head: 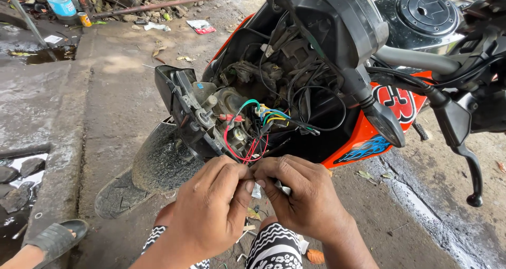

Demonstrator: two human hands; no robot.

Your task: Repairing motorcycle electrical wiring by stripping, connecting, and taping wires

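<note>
My left hand (211, 205) and my right hand (300, 192) meet fingertip to fingertip just below the open front of an orange and black motorcycle (390, 105). Both pinch thin red wires (234, 147) that hang from the headlight unit (211, 111), which tilts forward out of the fairing. A small metal tool or connector (282, 187) shows between my right fingers. Green, yellow and blue wires (266, 113) tangle above my hands. The wire ends are hidden by my fingers.
The front tyre and mudguard (153, 169) lie at lower left. Handlebar and brake lever (464, 137) stick out at right. A sandalled foot (52, 240) rests on the wet kerb. A plastic bottle (59, 1) and litter lie far back on the concrete.
</note>
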